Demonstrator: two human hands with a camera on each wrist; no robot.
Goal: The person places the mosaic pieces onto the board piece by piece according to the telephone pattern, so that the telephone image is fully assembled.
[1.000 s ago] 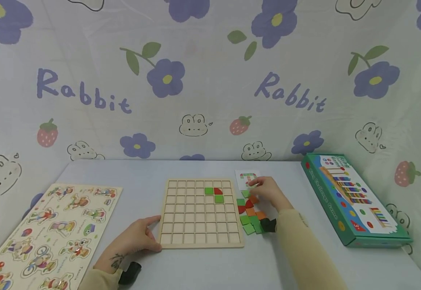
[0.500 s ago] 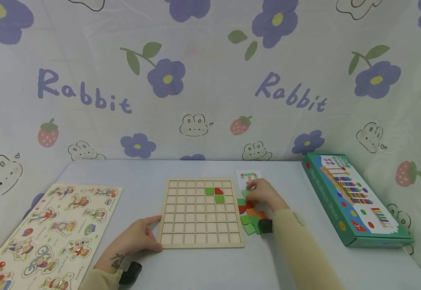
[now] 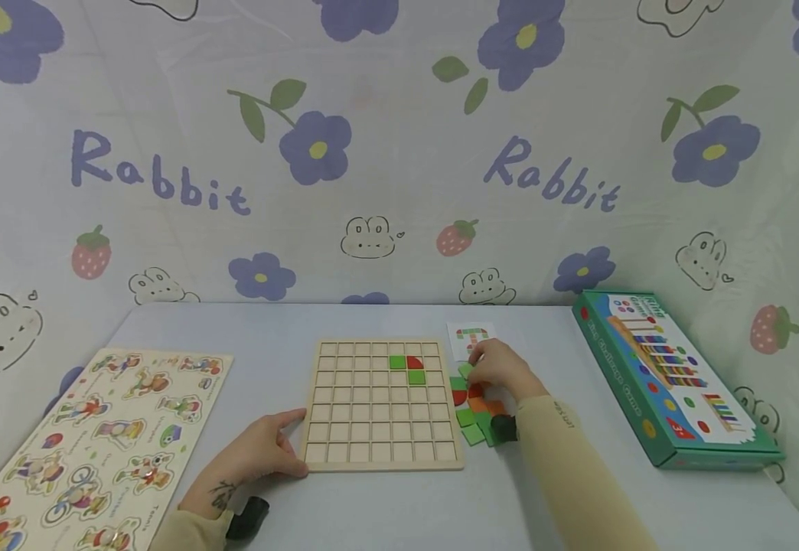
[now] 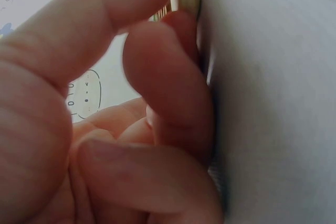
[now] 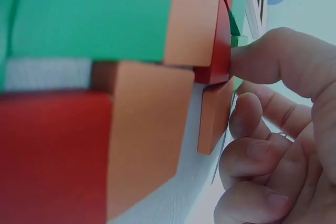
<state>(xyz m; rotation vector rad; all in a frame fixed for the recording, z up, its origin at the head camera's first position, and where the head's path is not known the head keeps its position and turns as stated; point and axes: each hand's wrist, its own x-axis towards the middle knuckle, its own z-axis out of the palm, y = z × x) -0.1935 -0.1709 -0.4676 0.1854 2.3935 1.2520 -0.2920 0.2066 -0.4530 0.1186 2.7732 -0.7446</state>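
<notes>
A wooden grid board point(image 3: 382, 468) lies mid-table with two green squares and a red rounded tile in its upper right cells. My left hand point(image 3: 258, 450) rests against the board's left edge, index finger and thumb touching it; in the left wrist view, other fingers point(image 4: 168, 87) bend beside the tabletop. To the right of the board lies a pile of green, red and orange tiles point(image 3: 471, 435). At its far end my right hand point(image 3: 506, 369) pinches a green tile point(image 3: 464, 370) between thumb and index finger. A red tile point(image 5: 223, 40) is close by the thumb in the right wrist view.
Behind the pile lies a white pattern card point(image 3: 468, 337), partly covered by the right hand. A green game box point(image 3: 678, 383) stands at the right. On the left is a picture puzzle board point(image 3: 117, 432). A printed curtain point(image 3: 399, 153) hangs behind the table.
The right hand has moved slightly left and down, from over the card's lower edge onto the green tile. The left hand and the board have stayed where they were.
</notes>
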